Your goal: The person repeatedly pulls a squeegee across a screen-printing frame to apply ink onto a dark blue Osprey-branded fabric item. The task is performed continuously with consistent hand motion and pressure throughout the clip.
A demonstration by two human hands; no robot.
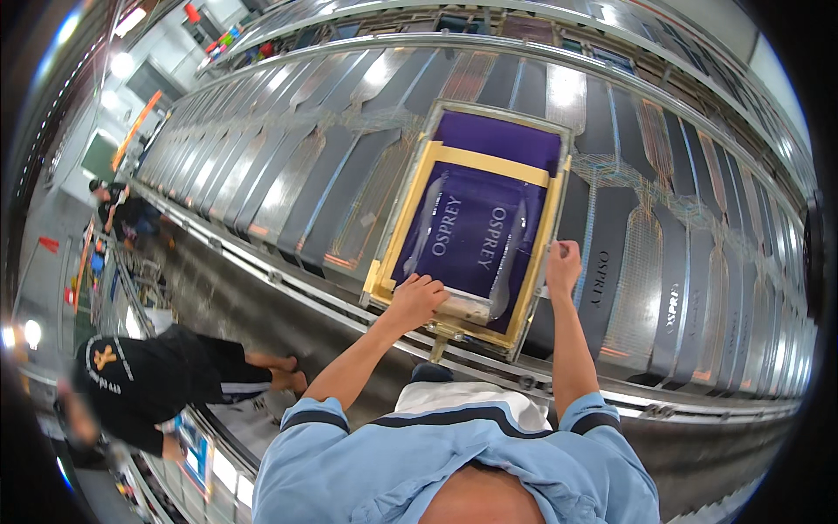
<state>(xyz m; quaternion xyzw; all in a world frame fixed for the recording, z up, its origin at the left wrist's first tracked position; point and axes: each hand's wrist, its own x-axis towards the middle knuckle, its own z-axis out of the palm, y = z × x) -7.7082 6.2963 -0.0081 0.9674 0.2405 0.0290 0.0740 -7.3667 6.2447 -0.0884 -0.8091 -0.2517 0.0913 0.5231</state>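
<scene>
A printing screen point(493, 217) with a purple mesh, yellow tape borders and a pale metal frame lies on the long table in front of me. Light lettering shows in its mesh, and streaks of wet-looking ink run along both sides of it. My left hand point(419, 301) is closed round the left end of a pale squeegee point(469, 307), which lies across the near end of the mesh. At the screen's right edge is my right hand point(564, 265), its fingers curled together beside the frame. What they grip, if anything, is hidden.
Grey fabric panels point(332, 183) lie in rows on the long table, and some at right carry printed lettering. A metal rail point(288, 281) runs along the near edge. One person in black point(148, 375) bends over a bench at left; another person point(118, 205) stands farther off.
</scene>
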